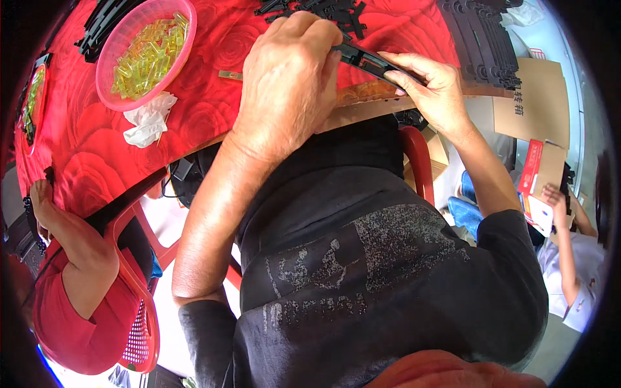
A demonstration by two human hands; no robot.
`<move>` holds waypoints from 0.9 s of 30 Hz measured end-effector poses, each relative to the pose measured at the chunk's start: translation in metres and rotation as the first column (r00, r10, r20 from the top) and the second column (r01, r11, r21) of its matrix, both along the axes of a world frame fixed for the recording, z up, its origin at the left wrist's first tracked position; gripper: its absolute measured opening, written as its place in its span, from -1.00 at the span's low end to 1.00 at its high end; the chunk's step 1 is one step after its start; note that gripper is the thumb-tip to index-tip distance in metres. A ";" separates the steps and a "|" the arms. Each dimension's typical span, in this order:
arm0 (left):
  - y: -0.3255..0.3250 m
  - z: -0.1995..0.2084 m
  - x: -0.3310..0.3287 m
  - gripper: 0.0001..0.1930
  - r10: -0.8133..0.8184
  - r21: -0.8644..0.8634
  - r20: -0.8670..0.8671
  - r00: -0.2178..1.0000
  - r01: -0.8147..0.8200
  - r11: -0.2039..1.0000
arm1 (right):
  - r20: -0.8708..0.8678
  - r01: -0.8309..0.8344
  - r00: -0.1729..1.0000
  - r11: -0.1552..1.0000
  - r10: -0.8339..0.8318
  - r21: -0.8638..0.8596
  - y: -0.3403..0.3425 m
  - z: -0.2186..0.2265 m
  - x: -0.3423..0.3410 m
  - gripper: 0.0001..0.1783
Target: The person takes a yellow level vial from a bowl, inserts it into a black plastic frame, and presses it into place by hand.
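Both hands are over the table's front edge with a long, narrow black plastic part [370, 62] between them. The part has slots and a raised frame along it. My right hand [435, 90] pinches its right end between thumb and fingers. My left hand [290, 77] is closed at its left end, back of the hand up; its fingertips are mostly hidden, so whatever else they pinch cannot be made out. Just beyond the hands lies a loose heap of small black plastic pieces [352, 19]. A small flat metal-coloured piece [230, 75] lies beside my left hand.
A pink basket [103, 77] of clear yellow pieces and a crumpled white tissue [150, 120] sit left on the red rose-patterned cloth [84, 158]. Black strips [482, 45] are stacked at right, near a cardboard box [533, 103]. One person sits left; another holds a box at right.
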State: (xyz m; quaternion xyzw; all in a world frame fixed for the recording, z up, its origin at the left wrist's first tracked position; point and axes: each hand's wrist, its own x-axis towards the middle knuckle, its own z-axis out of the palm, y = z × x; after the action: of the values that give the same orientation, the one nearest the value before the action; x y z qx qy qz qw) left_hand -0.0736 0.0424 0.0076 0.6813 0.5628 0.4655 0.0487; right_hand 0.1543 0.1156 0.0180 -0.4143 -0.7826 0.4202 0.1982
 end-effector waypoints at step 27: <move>0.034 -0.001 0.002 -0.71 -0.423 -0.565 -0.219 0.880 0.239 0.790 | 0.128 -0.210 0.972 0.972 0.196 0.107 0.008 -0.008 -0.012 -0.72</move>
State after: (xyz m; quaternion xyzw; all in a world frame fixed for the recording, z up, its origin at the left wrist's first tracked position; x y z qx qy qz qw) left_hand -0.0713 0.0760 0.0063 0.7998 0.5371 0.1568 0.2174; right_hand 0.1422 0.1239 0.0097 -0.3434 -0.8549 0.3657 0.1326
